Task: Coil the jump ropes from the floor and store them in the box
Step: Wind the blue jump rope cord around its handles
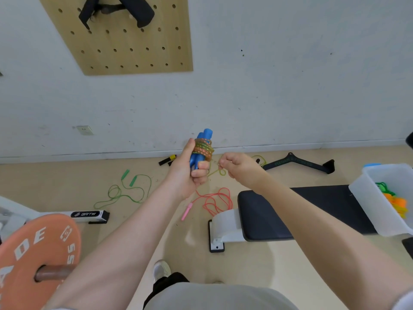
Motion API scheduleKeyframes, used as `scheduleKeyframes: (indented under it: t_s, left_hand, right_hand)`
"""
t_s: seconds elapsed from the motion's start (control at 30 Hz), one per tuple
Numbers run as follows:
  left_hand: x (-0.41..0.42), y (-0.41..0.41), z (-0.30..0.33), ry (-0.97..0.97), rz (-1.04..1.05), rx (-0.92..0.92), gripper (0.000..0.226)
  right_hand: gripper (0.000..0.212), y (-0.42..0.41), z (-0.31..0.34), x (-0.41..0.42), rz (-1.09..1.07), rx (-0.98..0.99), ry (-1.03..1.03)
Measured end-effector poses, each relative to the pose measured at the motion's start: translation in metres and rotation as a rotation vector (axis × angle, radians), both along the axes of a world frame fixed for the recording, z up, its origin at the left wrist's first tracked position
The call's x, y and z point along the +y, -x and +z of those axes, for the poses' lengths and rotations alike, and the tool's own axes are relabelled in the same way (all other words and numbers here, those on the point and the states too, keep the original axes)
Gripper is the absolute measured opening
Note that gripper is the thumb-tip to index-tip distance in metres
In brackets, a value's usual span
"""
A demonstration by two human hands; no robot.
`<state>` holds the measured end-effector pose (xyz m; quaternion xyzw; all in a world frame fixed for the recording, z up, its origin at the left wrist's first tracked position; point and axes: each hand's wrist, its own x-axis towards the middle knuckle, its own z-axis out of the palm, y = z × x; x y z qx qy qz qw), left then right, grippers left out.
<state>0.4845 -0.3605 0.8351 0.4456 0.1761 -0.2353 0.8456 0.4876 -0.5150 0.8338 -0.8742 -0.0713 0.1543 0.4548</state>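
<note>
Left hand (190, 173) grips the blue-handled, nearly coiled speckled rope (203, 147), right hand (237, 167) pinching its tail; green (125, 191) and red ropes (215, 201) lie left of the black padded table (290, 211), whose translucent plastic box (366, 198) holds two.

The beige floor (138, 224) carries a black padded workout bench (297, 211), which bears a translucent white plastic box (366, 198) at its right end. Left of the bench lie a red jump rope with pink handle (214, 201) and, farther left, a thin green jump rope (125, 189). Beyond the bench, by the wall, rests a black V-shaped bar (297, 163).
</note>
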Motion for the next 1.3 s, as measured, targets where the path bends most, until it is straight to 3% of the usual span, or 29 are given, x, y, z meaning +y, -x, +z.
scheduleKeyframes:
  t_s: [0.1, 0.2, 0.3, 0.5, 0.67, 0.77, 0.83, 0.9, 0.97, 1.0, 1.07, 1.17, 1.3]
  left_hand:
    - [0.002, -0.002, -0.004, -0.133, 0.032, -0.025, 0.042]
    - [-0.007, -0.003, 0.001, -0.375, 0.076, -0.093, 0.038]
    - [-0.021, -0.005, 0.006, -0.652, 0.114, -0.131, 0.04]
    - [-0.032, 0.0, 0.006, -0.882, -0.088, -0.247, 0.046]
    - [-0.009, 0.007, -0.002, -1.107, -0.299, -0.514, 0.046]
    - [0.008, 0.006, -0.011, -1.496, -0.271, -0.954, 0.06]
    - [0.015, 0.005, -0.008, -1.665, -0.127, -1.258, 0.055]
    - [0.018, 0.005, 0.002, -1.624, -0.106, -1.305, 0.063]
    - [0.017, 0.0, 0.012, -1.468, -0.365, -1.258, 0.083]
    - [0.015, 0.001, 0.017, -1.354, -0.526, -1.19, 0.082]
    - [0.011, 0.005, 0.018, -1.167, -0.709, -1.098, 0.057]
    - [0.005, 0.017, 0.007, -1.06, -0.62, -1.011, 0.039]
    - [-0.003, 0.024, 0.0, -0.827, -0.528, -0.706, 0.04]
  right_hand:
    - [0.028, 0.007, 0.008, 0.014, 0.051, -0.029, 0.092]
    - [0.051, 0.012, 0.012, 0.026, -0.022, 0.04, -0.098]
    - [0.05, 0.007, 0.015, 0.031, -0.123, 0.097, -0.098]
    - [0.049, -0.001, 0.007, 0.018, -0.31, 0.469, -0.389]
    - [0.044, -0.003, -0.002, 0.0, -0.328, 0.557, -0.48]
    - [0.051, 0.001, 0.001, -0.009, -0.265, 0.6, -0.534]
    - [0.056, 0.001, 0.002, -0.014, -0.139, 0.641, -0.503]
    - [0.044, 0.003, 0.002, -0.018, -0.045, 0.673, -0.438]
    - [0.032, 0.005, 0.004, -0.018, 0.017, 0.707, -0.391]
    - [0.033, 0.006, 0.006, -0.016, 0.045, 0.715, -0.366]
    - [0.036, 0.007, 0.007, -0.013, 0.08, 0.707, -0.311]
    - [0.036, 0.005, 0.006, -0.011, 0.071, 0.718, -0.221]
    - [0.03, 0.0, 0.012, -0.016, 0.066, 0.7, -0.131]
